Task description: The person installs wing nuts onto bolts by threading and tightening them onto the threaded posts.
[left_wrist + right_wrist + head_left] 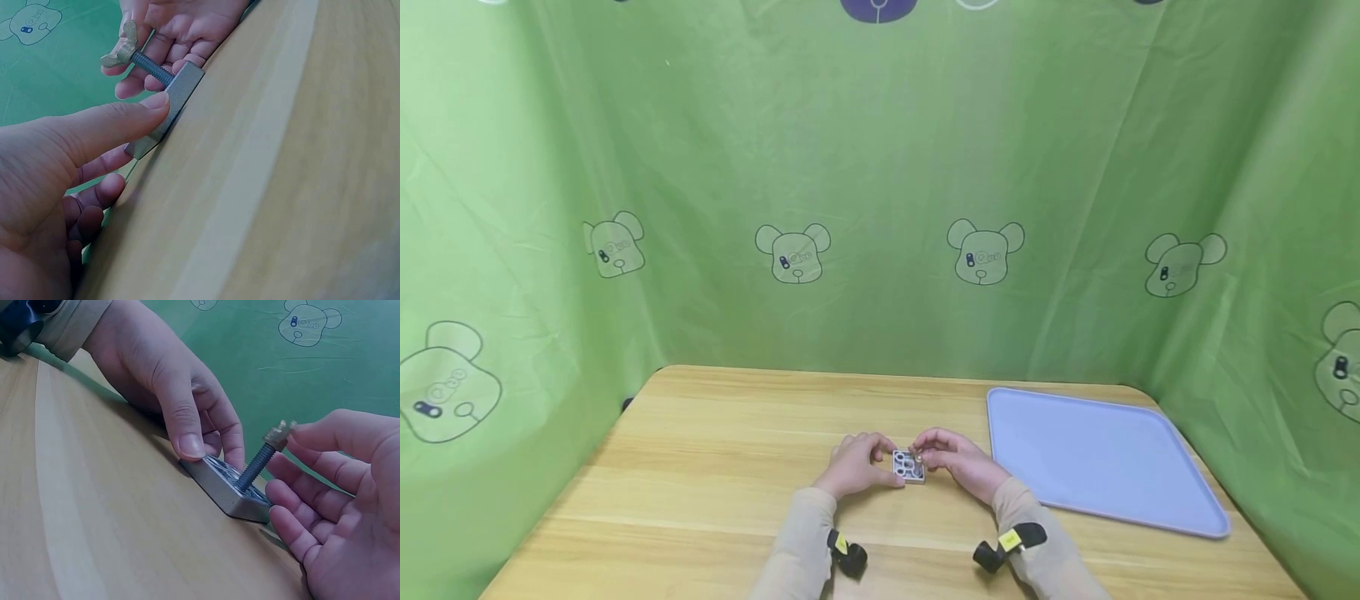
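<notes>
A small square metal block (901, 465) with round holes in its top lies flat on the wooden table. My left hand (856, 467) grips it from the left, the thumb on the near side and fingers at the far side. Out of the block's right part stands a dark threaded bolt (256, 467), tilted in the right wrist view. A brass-coloured wing nut (130, 37) sits at its upper end, well above the block. With thumb and index finger my right hand (966, 467) pinches the wing nut; the other fingers curl loosely beside the block.
A light blue tray (1105, 467) lies on the right side of the wooden table (722, 483), just beyond my right forearm. Green curtains (887, 150) with bear-head prints stand around the table's back and sides. Small cameras on straps (1009, 542) sit on both wrists.
</notes>
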`<move>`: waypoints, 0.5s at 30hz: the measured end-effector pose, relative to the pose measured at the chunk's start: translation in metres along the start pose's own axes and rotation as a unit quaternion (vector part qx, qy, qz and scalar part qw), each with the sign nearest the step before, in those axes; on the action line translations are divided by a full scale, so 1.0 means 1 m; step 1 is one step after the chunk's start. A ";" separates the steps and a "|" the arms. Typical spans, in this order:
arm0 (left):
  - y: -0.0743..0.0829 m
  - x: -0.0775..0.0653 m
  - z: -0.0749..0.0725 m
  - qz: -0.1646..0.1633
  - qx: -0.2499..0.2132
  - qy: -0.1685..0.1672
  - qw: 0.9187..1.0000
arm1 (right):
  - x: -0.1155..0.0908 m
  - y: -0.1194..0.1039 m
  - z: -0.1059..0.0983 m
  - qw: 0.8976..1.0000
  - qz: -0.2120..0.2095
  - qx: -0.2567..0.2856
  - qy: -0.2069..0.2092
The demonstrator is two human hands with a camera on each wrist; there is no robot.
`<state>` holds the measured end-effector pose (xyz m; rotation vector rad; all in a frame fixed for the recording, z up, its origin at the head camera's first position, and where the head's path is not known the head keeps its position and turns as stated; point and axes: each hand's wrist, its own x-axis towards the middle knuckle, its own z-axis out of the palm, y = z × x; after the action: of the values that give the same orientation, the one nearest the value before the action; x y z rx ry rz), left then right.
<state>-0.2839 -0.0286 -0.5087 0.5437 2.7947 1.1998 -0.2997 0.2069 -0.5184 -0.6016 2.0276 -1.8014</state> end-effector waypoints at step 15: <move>0.000 0.000 -0.001 0.001 -0.003 -0.001 1.000 | 0.001 -0.005 0.005 0.999 0.003 -0.042 -0.002</move>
<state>-0.2842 -0.0288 -0.5080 0.5473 2.7885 1.2056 -0.2973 0.2022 -0.5144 -0.6232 2.1088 -1.7169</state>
